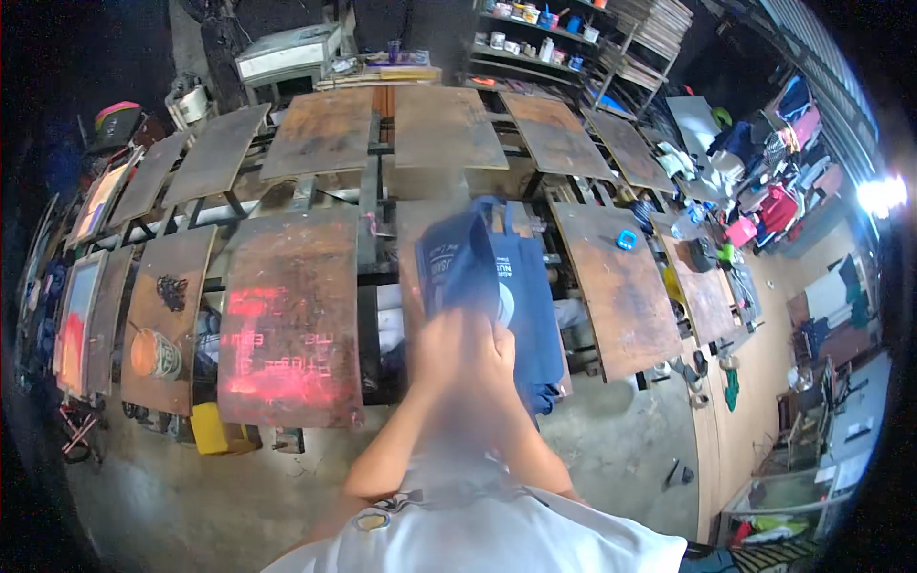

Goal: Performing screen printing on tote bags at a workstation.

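"Where's the bag (531, 315)?"
"Right of the pink board (287, 329), by the left hand (441, 351) and right hand (500, 355); fingers blur, can't tell their grip"
"What step?"
"Maybe lifting a fold; next needs gentle hands"

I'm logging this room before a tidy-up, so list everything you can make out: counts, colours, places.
Bags: at least two, dark blue, central front board
Boards: about a dozen, mostly brown, one stained pink, two rows
Tub: one, orange and pale, front board at left
Bundle: one, black, behind the tub
Gadget: one, blue, front board right of the bags
Container: one, yellow, low at left
Pots: many, mixed colours, back shelves
Cabinet: one, pale, back left
Clothes: many, mixed colours, right
Lamp: one, glaring white, far right
Small clutter: too unclear to count
Shirt: one, white, lower edge
Left hand: one, bare, blurred, at the bags
Right hand: one, bare, beside it
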Tool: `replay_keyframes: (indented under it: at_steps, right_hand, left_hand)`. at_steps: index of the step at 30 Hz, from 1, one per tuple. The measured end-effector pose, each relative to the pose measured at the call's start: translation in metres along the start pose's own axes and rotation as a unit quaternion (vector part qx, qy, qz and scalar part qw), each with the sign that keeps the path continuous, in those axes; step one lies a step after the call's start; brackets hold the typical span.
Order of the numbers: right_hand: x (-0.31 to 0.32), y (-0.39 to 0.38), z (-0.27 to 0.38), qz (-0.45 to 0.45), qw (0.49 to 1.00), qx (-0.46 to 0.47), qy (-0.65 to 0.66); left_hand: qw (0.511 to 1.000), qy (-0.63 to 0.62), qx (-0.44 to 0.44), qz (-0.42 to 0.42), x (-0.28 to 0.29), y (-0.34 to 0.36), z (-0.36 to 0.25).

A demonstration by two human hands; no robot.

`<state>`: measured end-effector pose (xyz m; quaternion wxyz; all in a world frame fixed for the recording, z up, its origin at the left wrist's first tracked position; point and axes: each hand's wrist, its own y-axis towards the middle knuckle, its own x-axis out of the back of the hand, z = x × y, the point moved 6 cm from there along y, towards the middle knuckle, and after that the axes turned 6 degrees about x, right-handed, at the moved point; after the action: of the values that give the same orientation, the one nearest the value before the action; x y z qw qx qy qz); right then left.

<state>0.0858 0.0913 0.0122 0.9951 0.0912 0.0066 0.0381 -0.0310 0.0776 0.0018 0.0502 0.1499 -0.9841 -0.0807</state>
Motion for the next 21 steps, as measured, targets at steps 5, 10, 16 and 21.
replay_keyframes:
  at_steps: [5,10,16,21]
  right_hand:
    - [0.025,0.005,0.007,-0.014,0.996,0.028,0.083]
    - [0.055,0.016,0.003,-0.005,0.996,0.006,0.092]
    - [0.09,0.016,0.0,0.028,0.997,0.049,-0.046]
    - [0.12,0.011,0.023,0.044,0.995,0.054,-0.073]
  left_hand:
    - [0.994,-0.064,0.089,0.013,-0.026,0.001,0.012]
    - [0.99,-0.106,0.088,0.01,-0.054,0.003,-0.024]
    - [0.995,-0.002,0.058,-0.081,-0.078,0.007,-0.029]
    - [0.996,0.045,0.036,-0.074,-0.11,0.014,-0.029]
